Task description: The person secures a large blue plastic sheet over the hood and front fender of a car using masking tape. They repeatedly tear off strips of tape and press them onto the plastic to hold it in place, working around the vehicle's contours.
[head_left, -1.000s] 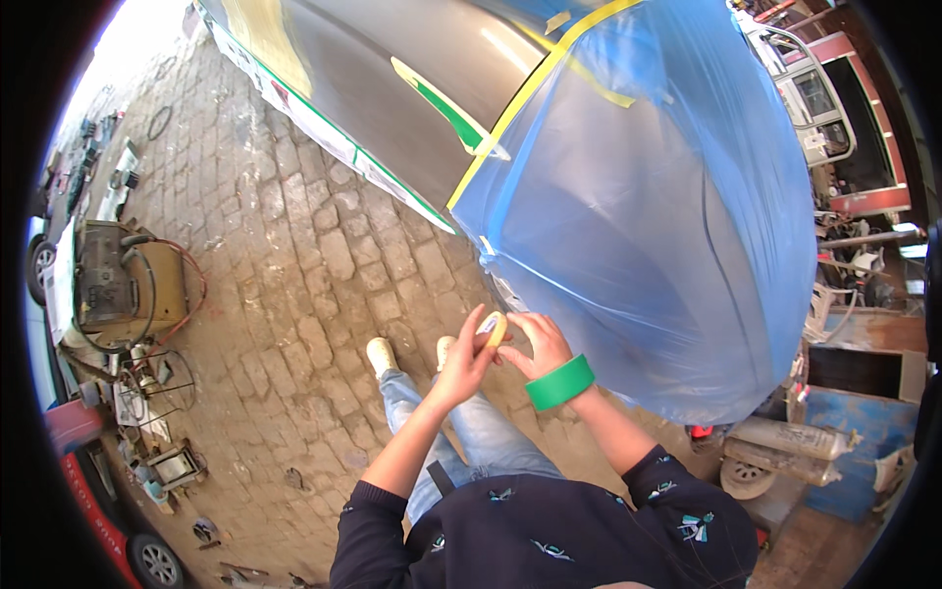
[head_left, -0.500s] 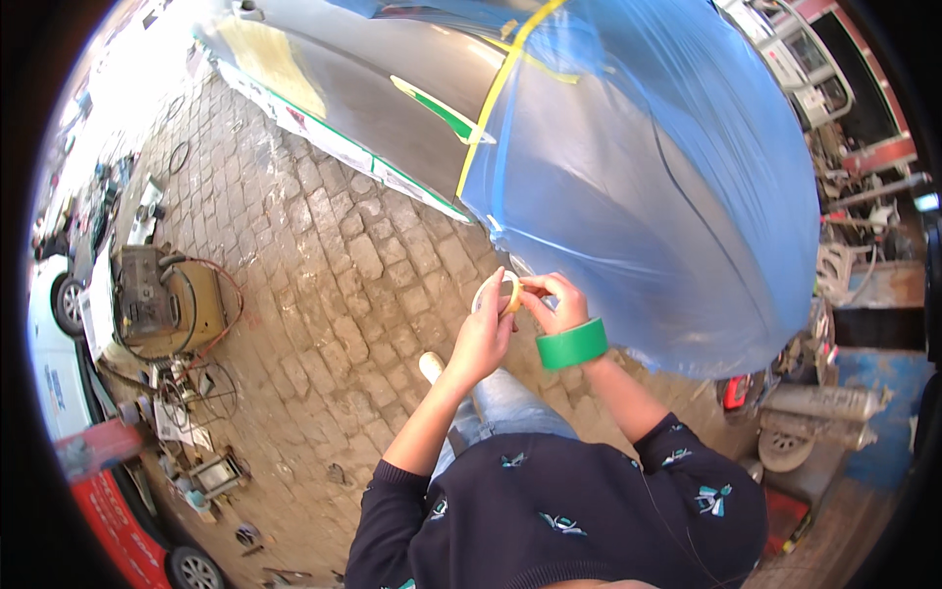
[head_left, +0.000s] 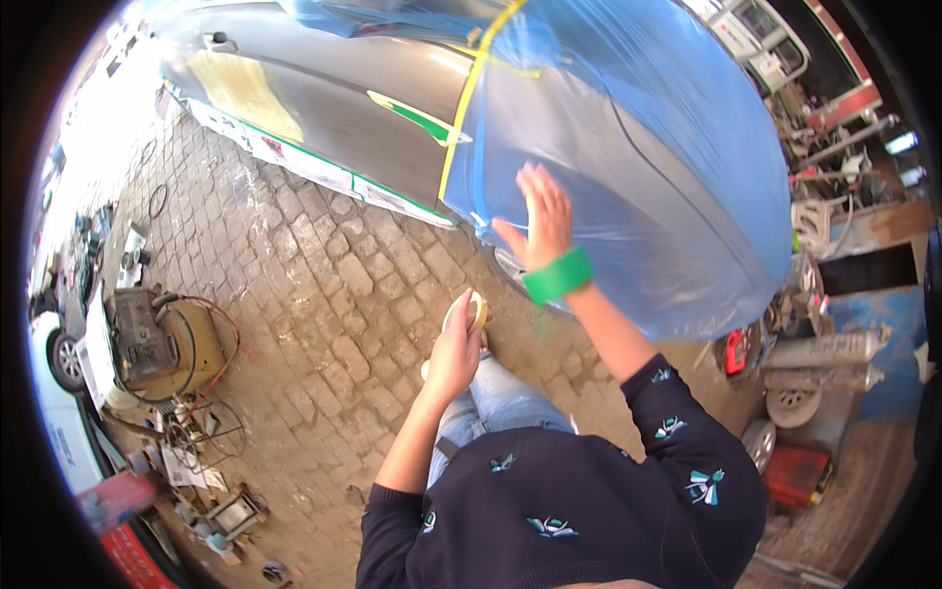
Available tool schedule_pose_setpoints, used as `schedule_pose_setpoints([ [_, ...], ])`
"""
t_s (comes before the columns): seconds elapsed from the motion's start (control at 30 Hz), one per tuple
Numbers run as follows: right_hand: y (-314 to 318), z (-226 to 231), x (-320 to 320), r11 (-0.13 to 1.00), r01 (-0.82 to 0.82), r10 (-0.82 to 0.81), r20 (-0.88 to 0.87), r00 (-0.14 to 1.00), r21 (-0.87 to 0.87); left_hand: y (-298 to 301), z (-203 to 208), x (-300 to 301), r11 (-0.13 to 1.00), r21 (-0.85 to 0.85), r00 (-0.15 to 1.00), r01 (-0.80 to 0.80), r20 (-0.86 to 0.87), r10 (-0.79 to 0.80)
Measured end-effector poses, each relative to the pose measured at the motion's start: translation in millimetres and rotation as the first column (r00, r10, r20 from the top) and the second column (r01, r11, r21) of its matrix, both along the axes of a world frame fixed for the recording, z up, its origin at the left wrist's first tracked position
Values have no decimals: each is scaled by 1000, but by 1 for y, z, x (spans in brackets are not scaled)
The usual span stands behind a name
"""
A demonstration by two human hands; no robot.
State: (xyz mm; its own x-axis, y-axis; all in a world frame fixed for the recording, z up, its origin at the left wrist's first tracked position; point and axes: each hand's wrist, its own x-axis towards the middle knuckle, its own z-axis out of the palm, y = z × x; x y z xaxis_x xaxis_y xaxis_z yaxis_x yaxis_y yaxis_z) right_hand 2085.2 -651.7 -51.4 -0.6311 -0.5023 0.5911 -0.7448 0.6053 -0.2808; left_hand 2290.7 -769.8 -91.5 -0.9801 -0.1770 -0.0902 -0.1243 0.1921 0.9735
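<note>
My left hand [head_left: 455,351] is closed on a roll of yellow masking tape [head_left: 479,312], held low in front of my legs. Up and to the right, my right hand [head_left: 546,218] is open with its fingers stretched out and nothing in them. A roll of green tape [head_left: 558,276] circles that wrist like a bracelet. Behind the right hand is the blue plastic film [head_left: 677,236] draped over the car; I cannot tell whether the fingers touch it. Yellow tape [head_left: 463,118] runs along the film's edge, beside the bare grey car panel [head_left: 334,74] with a green patch [head_left: 417,116].
Cobbled paving [head_left: 324,265] lies between me and the car. At left stand a dusty tan machine [head_left: 167,339] with hoses and a white car [head_left: 59,402]. To the right are grey cylinders [head_left: 824,350] and a red box [head_left: 795,474].
My right hand has let go of the yellow tape roll and lifted away toward the film, fingers opening. The left hand, with the roll, has dropped slightly down and left.
</note>
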Motion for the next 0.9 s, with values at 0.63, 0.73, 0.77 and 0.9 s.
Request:
schedule_pose_setpoints([
  [0.63,-107,22,-219,769,263,-7,-405,914,583,-45,-59,49,913,60,911,-403,118,395],
  [0.73,-97,21,-213,756,249,41,-423,905,606,-48,-63,48,897,61,896,-439,106,431],
  [0.77,-99,20,-211,756,235,44,-406,913,611,-48,-64,47,891,64,891,-450,106,442],
  [0.9,-96,17,-198,728,254,11,-382,924,637,-46,-58,51,883,51,879,-467,132,457],
])
